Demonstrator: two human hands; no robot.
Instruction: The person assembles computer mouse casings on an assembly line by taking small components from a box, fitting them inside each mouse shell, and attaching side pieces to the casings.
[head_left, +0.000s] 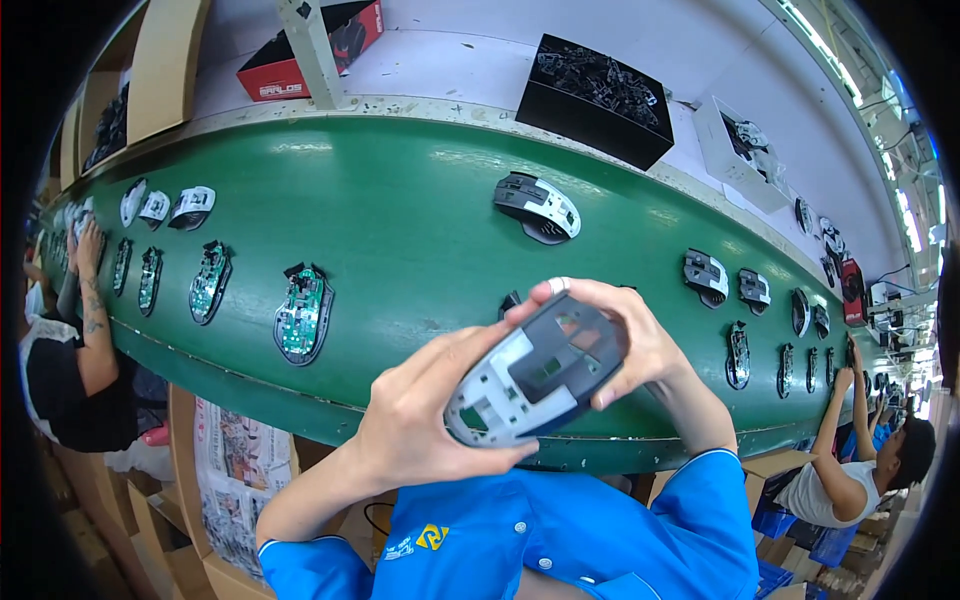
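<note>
Above the near edge of the green belt, I hold a computer mouse top shell [525, 375], dark grey and white with cut-out openings. My left hand [415, 405] grips its white end, thumb along the lower side. The dark end is held by my right hand [640, 335], fingers over the top and thumb below. Behind my hands a small dark piece [511, 303] shows on the belt, mostly hidden. Left of them lies a mouse base with a green circuit board [302, 315]. Farther off rests another grey and white mouse shell [538, 207].
Several bases with boards [209, 283] and shells [192, 207] line the green belt [400, 215]. Beyond it stand a black box [598, 100] of small parts, a red box [310, 60] and a white box [740, 150]. Co-workers sit at the left [75, 370] and right [850, 480].
</note>
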